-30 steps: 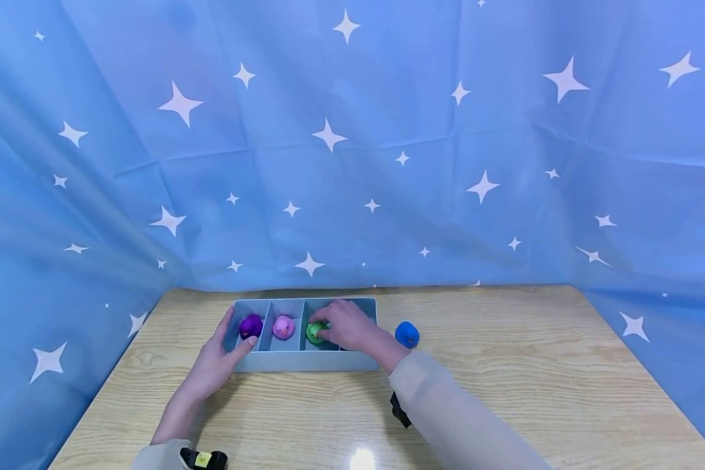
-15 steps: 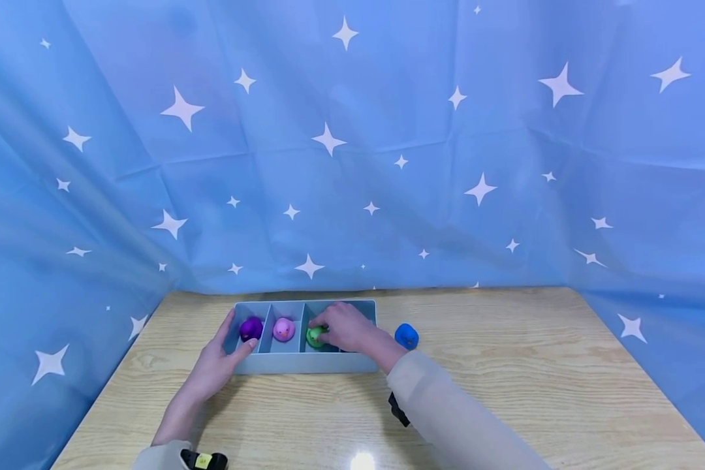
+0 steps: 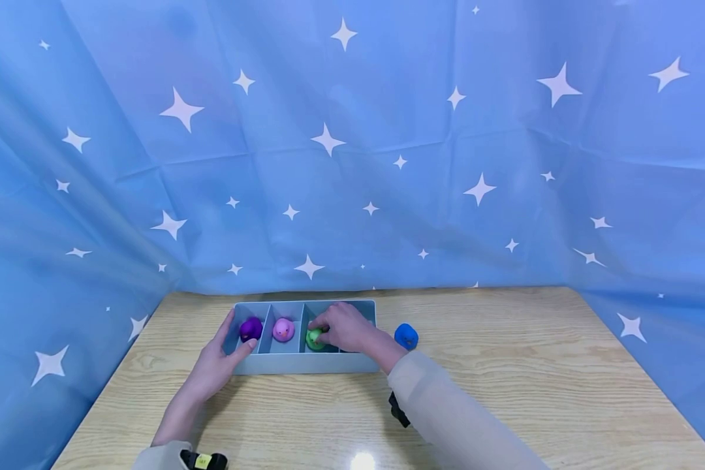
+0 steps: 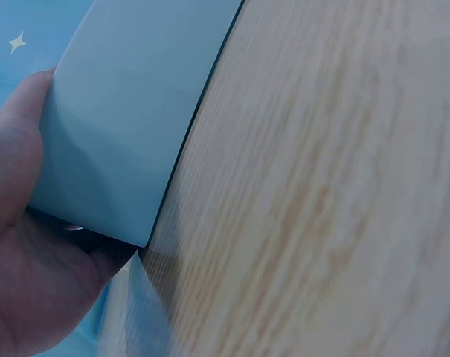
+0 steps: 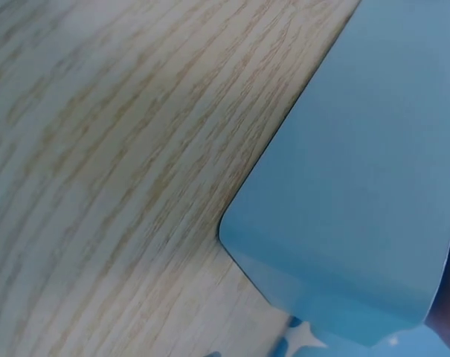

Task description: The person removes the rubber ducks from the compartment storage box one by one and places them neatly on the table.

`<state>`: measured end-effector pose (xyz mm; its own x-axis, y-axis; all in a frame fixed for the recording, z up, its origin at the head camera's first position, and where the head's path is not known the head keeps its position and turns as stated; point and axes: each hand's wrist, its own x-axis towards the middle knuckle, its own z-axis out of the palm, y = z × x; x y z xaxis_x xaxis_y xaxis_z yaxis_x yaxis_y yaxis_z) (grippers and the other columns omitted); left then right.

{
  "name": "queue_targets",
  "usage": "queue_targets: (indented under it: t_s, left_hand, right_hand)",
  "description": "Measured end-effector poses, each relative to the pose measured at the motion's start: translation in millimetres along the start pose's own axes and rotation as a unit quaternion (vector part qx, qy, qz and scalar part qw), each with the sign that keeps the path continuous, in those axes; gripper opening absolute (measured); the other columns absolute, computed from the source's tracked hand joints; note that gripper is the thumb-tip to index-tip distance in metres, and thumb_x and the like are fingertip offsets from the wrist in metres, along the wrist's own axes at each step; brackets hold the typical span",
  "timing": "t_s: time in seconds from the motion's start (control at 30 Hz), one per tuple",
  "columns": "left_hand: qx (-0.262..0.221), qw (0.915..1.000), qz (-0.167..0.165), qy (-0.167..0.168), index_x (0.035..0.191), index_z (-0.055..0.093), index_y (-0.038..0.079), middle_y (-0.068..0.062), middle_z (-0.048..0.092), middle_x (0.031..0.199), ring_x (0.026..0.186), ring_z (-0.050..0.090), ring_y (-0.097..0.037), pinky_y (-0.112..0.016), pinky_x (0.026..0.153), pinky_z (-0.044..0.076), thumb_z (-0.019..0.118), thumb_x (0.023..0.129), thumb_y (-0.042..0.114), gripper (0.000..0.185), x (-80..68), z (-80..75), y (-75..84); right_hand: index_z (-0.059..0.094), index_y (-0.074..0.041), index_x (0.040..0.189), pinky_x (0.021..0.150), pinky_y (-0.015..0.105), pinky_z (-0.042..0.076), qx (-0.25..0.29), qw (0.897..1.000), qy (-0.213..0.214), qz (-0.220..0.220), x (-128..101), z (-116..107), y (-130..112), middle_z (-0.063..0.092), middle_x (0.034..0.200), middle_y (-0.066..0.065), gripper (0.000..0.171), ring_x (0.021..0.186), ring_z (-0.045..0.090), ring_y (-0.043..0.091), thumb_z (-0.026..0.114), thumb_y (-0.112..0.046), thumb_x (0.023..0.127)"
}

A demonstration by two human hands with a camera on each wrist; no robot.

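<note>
Almost nothing has moved since the earlier frames: the right hand point(image 3: 343, 328) only sank a little lower with the green duck point(image 3: 314, 337), which now sits slightly nearer in the third compartment of the tray point(image 3: 305, 363). Its fingers point(image 3: 323, 323) are curled over the duck and pinch it from above. I judge the duck light, soft and a bit smooth, so a gentle hold at the two sides of its body is best. The left hand point(image 3: 219, 358) has nearly straight fingers on the left end wall of the tray. To the left sit a pink duck point(image 3: 283, 329) and a purple duck point(image 3: 250, 328). A blue duck point(image 3: 407, 336) stands on the bench point(image 3: 505, 378), just right of the tray.
</note>
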<state>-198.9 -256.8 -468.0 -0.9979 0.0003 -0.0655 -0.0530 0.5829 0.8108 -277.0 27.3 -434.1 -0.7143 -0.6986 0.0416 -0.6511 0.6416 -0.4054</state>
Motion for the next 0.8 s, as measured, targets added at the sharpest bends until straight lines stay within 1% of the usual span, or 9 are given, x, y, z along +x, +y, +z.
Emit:
queue_targets:
  t_s: [0.13,0.23,0.3,0.37,0.53,0.6,0.73,0.8]
  left_hand:
    - [-0.003,1.0000,-0.002,-0.002,0.166,-0.002,0.015,-0.027,0.010,0.168,0.151,0.010,-0.051,-0.066,0.118,0.017,0.060,0.102,0.049,0.095,0.3,-0.2,-1.3]
    - [0.001,1.0000,-0.007,-0.004,0.166,-0.002,0.016,-0.027,0.009,0.168,0.151,0.010,-0.051,-0.066,0.118,0.017,0.060,0.102,0.052,0.096,-0.1,0.7,-2.1]
    - [0.005,0.9999,-0.010,-0.005,0.166,-0.002,0.016,-0.027,0.010,0.168,0.151,0.010,-0.051,-0.066,0.118,0.017,0.060,0.101,0.052,0.097,-0.5,1.4,-2.2]
    - [0.007,0.9999,-0.012,-0.004,0.166,-0.002,0.016,-0.027,0.010,0.168,0.151,0.010,-0.051,-0.066,0.118,0.017,0.060,0.101,0.053,0.097,-0.7,1.9,-2.1]
    - [0.007,0.9999,-0.010,-0.003,0.166,-0.003,0.016,-0.027,0.009,0.168,0.152,0.010,-0.050,-0.066,0.118,0.017,0.060,0.102,0.050,0.096,-2.3,2.2,-1.7]
    - [0.005,1.0000,-0.006,-0.002,0.166,-0.003,0.015,-0.027,0.009,0.168,0.151,0.011,-0.050,-0.066,0.118,0.018,0.060,0.103,0.049,0.095,-2.5,2.2,-1.8]
    - [0.004,1.0000,-0.001,0.002,0.166,-0.002,0.015,-0.027,0.010,0.168,0.151,0.011,-0.050,-0.065,0.118,0.018,0.060,0.102,0.050,0.096,-0.5,1.7,-2.3]
    - [0.005,1.0000,-0.001,0.003,0.166,-0.002,0.015,-0.026,0.010,0.168,0.151,0.011,-0.050,-0.065,0.118,0.018,0.060,0.102,0.050,0.095,0.4,1.3,-2.4]
  right_hand:
    - [0.078,-0.013,0.120,0.086,0.027,0.052,0.004,1.000,0.002,-0.003,-1,0,1,0.077,0.111,-0.002,0.025,0.100,0.065,0.014,0.076,-0.017,0.096]
    - [0.079,-0.013,0.120,0.081,0.026,0.052,0.012,1.000,0.004,-0.008,-2,0,2,0.077,0.110,-0.002,0.025,0.097,0.066,0.014,0.076,-0.017,0.095]
    - [0.079,-0.013,0.119,0.078,0.026,0.052,0.021,1.000,0.005,-0.010,-3,-1,2,0.077,0.109,-0.001,0.024,0.095,0.066,0.014,0.076,-0.016,0.095]
    - [0.079,-0.012,0.118,0.077,0.026,0.052,0.041,0.999,0.011,-0.005,-4,-2,1,0.077,0.108,-0.001,0.024,0.094,0.066,0.014,0.077,-0.015,0.095]
    - [0.080,-0.013,0.116,0.076,0.022,0.052,0.090,0.995,0.028,0.018,-5,-7,-1,0.078,0.106,-0.002,0.023,0.090,0.065,0.008,0.078,-0.013,0.093]
    - [0.080,-0.013,0.116,0.077,0.021,0.052,0.096,0.995,0.032,0.023,-5,-11,-2,0.078,0.105,-0.003,0.024,0.089,0.066,0.006,0.079,-0.013,0.093]
    - [0.080,-0.014,0.117,0.081,0.025,0.052,0.105,0.994,0.038,0.024,-6,-23,-5,0.078,0.104,-0.004,0.026,0.091,0.067,0.007,0.079,-0.013,0.092]
    - [0.079,-0.014,0.118,0.080,0.026,0.052,0.107,0.993,0.040,0.026,-8,-29,-7,0.078,0.105,-0.003,0.027,0.091,0.067,0.008,0.080,-0.013,0.092]
